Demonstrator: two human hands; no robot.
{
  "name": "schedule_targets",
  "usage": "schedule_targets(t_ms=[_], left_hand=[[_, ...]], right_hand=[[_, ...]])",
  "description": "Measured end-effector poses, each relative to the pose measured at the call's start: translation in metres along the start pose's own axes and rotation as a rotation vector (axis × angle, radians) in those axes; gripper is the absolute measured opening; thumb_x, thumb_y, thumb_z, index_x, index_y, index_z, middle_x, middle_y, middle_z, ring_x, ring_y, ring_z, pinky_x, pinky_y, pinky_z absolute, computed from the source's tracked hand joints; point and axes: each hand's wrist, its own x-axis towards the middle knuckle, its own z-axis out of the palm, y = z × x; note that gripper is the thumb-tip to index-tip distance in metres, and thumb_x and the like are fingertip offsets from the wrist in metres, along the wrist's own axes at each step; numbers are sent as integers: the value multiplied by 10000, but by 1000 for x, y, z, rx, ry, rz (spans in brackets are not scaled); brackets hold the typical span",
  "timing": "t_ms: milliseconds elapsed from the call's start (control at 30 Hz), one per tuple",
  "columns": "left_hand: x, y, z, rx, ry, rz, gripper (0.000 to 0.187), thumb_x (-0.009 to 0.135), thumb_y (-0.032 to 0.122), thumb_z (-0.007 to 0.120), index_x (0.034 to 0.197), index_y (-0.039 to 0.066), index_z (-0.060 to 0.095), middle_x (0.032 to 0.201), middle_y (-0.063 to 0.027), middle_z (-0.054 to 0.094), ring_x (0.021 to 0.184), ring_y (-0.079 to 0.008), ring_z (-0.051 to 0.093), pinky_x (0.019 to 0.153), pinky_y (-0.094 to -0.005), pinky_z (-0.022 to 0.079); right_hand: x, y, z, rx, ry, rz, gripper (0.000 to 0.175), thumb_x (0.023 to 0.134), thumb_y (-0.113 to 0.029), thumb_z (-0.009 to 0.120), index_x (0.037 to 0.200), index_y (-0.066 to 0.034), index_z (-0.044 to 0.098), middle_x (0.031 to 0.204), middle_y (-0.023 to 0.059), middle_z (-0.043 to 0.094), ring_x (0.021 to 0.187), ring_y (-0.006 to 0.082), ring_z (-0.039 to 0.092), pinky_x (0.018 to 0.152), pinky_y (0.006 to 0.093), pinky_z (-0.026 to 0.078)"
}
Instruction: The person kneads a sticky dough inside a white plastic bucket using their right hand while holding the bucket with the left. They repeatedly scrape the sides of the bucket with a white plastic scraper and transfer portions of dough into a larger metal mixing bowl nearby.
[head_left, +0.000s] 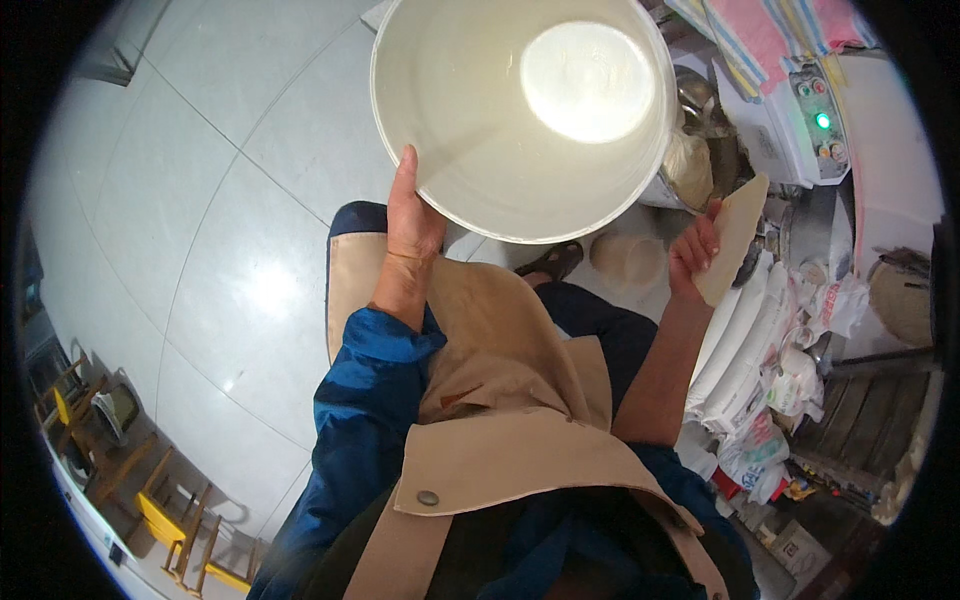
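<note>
A large white plastic bucket (480, 172) is tilted so that I look into its mouth; its inner wall and round bottom look bare apart from faint streaks. My left hand (415, 214) grips its near left rim, thumb on the edge. My right hand (694, 251), right of the bucket and apart from it, holds a flat cream-coloured scraper (733, 240) upright by its edge. Beyond that hand a metal bowl (660, 192) holds a pale lump that looks like dough (688, 169). A tan apron (495, 330) covers my front.
To the right are a white machine with a lit green button (823, 120), a striped cloth (795, 30), stacked white sacks (739, 352) and plastic bags (757, 450). A round, pale object (628, 259) is on the floor near my foot. Yellow-seated chairs (159, 517) stand lower left.
</note>
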Motion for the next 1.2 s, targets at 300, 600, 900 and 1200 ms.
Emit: schedule_targets(t_ms=[300,600,900,1200], left_hand=[[-3,3,-1,-66,27,21,669,1052,469,527,1527,18,392,1510,-135,504,1382,-298,479,1172,-436,370],[3,-18,-23,253,262,-55,488,1032,392,592,1403,78,549,1275,-72,659,1075,-201,664,858,-384,570],[4,-119,-60,441,311,-153,415,932,234,769,1304,92,652,1076,-65,723,902,-167,710,688,-331,609],[-34,-188,-82,748,259,-285,658,895,305,815,1403,175,418,1009,-96,690,835,-198,685,631,-355,566]], right_hand=[[-18,12,14,-58,-71,-23,520,977,-191,622,1417,52,487,783,27,479,590,107,480,523,235,397],[-26,18,2,-59,19,-35,414,1018,-165,552,1376,44,543,761,37,481,594,101,456,490,221,368],[-24,47,-20,-241,301,79,367,1062,-178,484,1357,32,547,855,37,545,660,122,518,578,286,464],[-18,67,-83,-693,664,191,431,952,-174,652,1311,57,600,1167,136,697,1002,208,685,905,336,545]])
